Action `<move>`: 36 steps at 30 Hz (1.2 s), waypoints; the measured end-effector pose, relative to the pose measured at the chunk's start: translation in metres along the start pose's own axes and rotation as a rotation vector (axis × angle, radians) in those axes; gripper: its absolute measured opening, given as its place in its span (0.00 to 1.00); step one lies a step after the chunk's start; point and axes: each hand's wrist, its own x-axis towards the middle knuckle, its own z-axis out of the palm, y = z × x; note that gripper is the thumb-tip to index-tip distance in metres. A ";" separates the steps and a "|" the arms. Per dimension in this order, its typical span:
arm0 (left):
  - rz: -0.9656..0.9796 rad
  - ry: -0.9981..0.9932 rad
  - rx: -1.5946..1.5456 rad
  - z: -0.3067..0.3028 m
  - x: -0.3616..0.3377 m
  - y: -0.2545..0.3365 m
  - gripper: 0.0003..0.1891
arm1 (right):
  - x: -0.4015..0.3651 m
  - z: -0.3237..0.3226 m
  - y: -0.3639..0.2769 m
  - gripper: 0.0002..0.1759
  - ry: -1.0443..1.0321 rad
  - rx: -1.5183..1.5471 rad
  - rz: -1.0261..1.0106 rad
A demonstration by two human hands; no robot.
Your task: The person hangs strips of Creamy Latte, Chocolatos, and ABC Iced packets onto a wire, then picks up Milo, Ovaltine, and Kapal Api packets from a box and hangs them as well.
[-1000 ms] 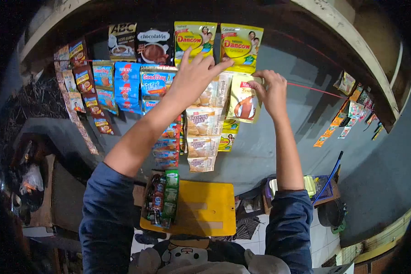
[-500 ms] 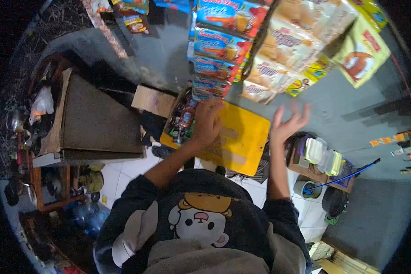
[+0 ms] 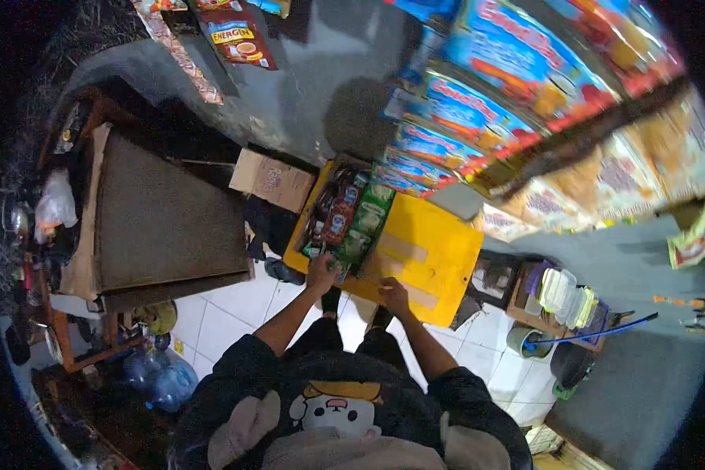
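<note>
My left hand (image 3: 321,276) is at the near end of a shallow box of sachets, its fingers closed against the packets; whatever they grip is hidden. Rows of dark red-brown sachets (image 3: 338,223) and green sachets (image 3: 368,219) lie in that box. My right hand (image 3: 394,296) is curled closed over the near part of the yellow tabletop (image 3: 446,258), and nothing shows in it. Strips of blue and red Good Day sachets (image 3: 478,110) hang over the table's far side, blurred at the top.
A brown cardboard box (image 3: 273,180) stands left of the sachets. Further left is a large dark box (image 3: 172,211). Cream sachet strips (image 3: 603,184) hang at the right. Below them are plastic containers (image 3: 560,290) and a bucket (image 3: 529,341) with a blue-handled stick (image 3: 595,329).
Both hands have come down and toward my body from the hanging strips. My right hand has gone from spread fingers to curled. The view has shifted, and more of the sachet box shows.
</note>
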 end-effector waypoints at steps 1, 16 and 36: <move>-0.033 -0.023 0.001 0.004 0.010 -0.008 0.23 | 0.012 0.008 -0.008 0.13 0.002 0.184 0.126; -0.105 0.049 0.139 0.071 0.108 -0.060 0.26 | 0.146 0.090 -0.052 0.32 0.347 -0.140 0.367; -0.164 0.005 -0.472 0.015 0.083 -0.046 0.09 | 0.156 0.067 -0.035 0.32 0.219 -0.165 0.390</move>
